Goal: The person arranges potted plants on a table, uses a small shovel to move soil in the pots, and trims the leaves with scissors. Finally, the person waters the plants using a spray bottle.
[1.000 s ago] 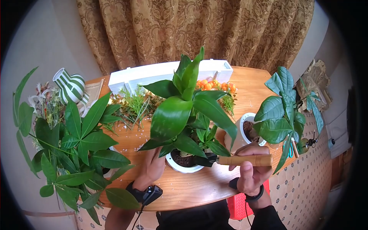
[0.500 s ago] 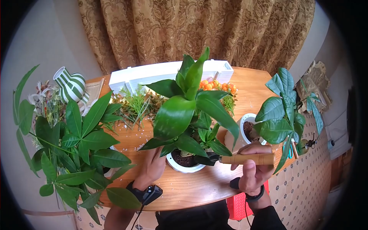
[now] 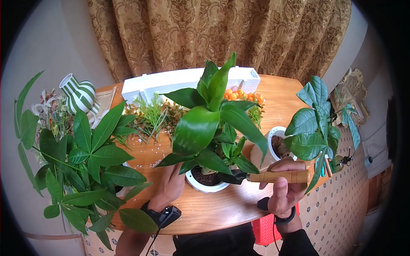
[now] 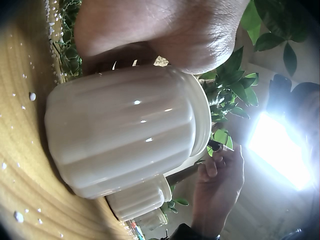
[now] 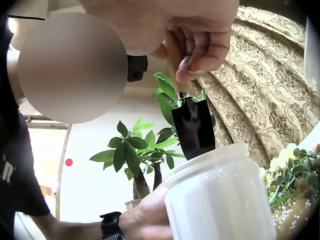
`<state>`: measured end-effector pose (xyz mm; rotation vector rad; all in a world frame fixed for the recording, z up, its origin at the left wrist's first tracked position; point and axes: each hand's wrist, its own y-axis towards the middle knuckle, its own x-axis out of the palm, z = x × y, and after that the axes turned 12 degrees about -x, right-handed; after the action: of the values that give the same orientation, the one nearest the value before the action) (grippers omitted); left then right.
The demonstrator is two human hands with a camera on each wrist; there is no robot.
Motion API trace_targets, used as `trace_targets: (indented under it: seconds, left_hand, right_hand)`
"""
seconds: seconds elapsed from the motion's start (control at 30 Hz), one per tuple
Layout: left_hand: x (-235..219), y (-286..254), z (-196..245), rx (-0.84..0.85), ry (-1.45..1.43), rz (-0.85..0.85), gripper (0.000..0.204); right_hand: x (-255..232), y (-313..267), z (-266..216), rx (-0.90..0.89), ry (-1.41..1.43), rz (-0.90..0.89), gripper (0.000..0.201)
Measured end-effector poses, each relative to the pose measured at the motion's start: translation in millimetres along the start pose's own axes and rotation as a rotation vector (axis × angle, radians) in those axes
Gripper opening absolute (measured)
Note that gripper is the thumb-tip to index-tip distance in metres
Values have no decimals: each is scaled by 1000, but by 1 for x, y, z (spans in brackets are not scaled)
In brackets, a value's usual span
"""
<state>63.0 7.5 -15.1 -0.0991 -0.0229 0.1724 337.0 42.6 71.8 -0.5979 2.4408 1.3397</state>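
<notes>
A white ribbed pot (image 4: pixel 125 130) stands on the table in front of me, holding dark soil and a broad-leaved green plant (image 3: pixel 196 128). My left hand (image 3: pixel 171 187) holds the pot at its left side, its fingers reaching behind the pot in the left wrist view. My right hand (image 3: pixel 286 190) grips the wooden handle (image 3: pixel 279 177) of a small garden trowel. The trowel's black blade (image 5: pixel 194 130) dips over the pot's rim at the right side, its tip hidden behind the rim in the right wrist view.
Another white pot (image 3: pixel 273 134) with a large-leaved plant (image 3: pixel 314 128) stands to the right. A leafy plant (image 3: pixel 92 158) spreads at the left, near a green-striped vase (image 3: pixel 79 94). Behind lie artificial sprigs (image 3: pixel 151 115) and a white planter box (image 3: pixel 171 81). White granules dot the wooden table (image 3: pixel 205 217).
The trowel handle and my right hand have shifted slightly to the right. The plant's top has swayed a little to the right. My left hand stays at the pot.
</notes>
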Motion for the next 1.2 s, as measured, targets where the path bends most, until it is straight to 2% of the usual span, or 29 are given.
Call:
trace_targets:
  seconds: [0.07,0.17,0.27,0.37,0.47,0.67,0.77,0.83,0.87,0.93,1.03,1.13,1.2]
  left_hand:
    - [0,0,-1,4,2,-1,34]
    - [0,0,0,-10,-29,-5,33]
    - [1,-1,3,24,21,15,33]
    - [0,-1,3,-7,1,6,32]
    - [1,0,1,4,-27,1,32]
    - [1,0,2,-5,-26,7,32]
    - [1,0,2,1,-15,7,32]
    - [1,0,1,-1,-37,4,32]
    - [1,0,0,-1,-37,4,32]
    - [1,0,-1,14,-10,16,33]
    - [2,-1,6,-5,-13,10,33]
    - [3,0,5,1,-56,-2,34]
    - [3,0,4,-6,-63,0,33]
  right_hand:
    - [3,-2,1,-3,-12,-16,48]
    - [15,-8,7,-51,30,169,41]
    - [12,-8,7,-40,19,142,43]
    - [7,-5,6,-8,-59,-33,51]
    - [13,-8,9,-84,-24,79,51]
    - [13,-9,10,-81,-30,83,53]
    - [11,-4,5,-61,27,167,45]
    - [6,3,0,4,47,114,32]
    - [8,4,-1,4,46,114,32]
    - [12,6,-3,46,118,255,24]
    - [7,7,4,5,15,155,28]
    - [8,14,4,-42,-118,112,28]
    - [14,16,3,-15,-92,136,27]
